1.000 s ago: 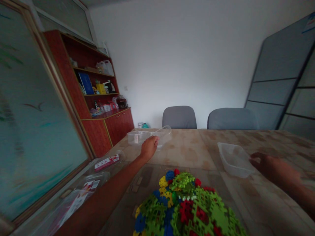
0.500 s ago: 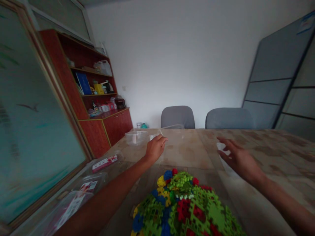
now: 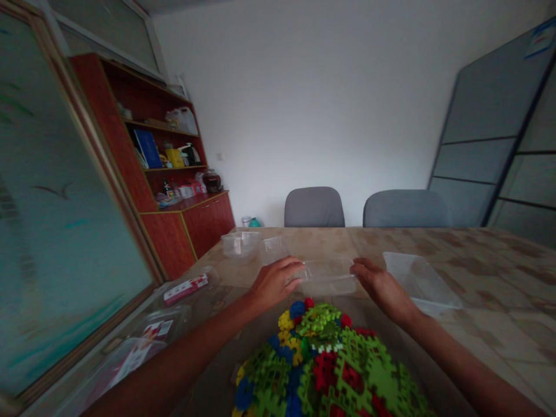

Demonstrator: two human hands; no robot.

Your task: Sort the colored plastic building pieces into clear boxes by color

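Between my two hands is a clear plastic box (image 3: 329, 279), just beyond the pile of toy pieces. My left hand (image 3: 274, 282) grips its left end, fingers on the rim. At the opposite end, my right hand (image 3: 377, 284) has its fingers closed on the rim. Nearest me lies a heap of interlocking plastic pieces (image 3: 321, 359), mostly green with red, blue and yellow ones. To the right of my right hand rests another clear plastic container (image 3: 419, 281). A smaller clear tub (image 3: 274, 249) stands behind my left hand.
More clear containers (image 3: 240, 243) stand at the table's far left. Along the left edge lie labelled clear packages (image 3: 186, 288). Two grey chairs (image 3: 314, 207) are behind the table (image 3: 490, 260). A reddish wooden cabinet (image 3: 204, 223) stands back left.
My right hand has left the right-hand container and moved left to the clear box. The clear box, earlier raised at my left hand farther back, is now nearer, between both hands.
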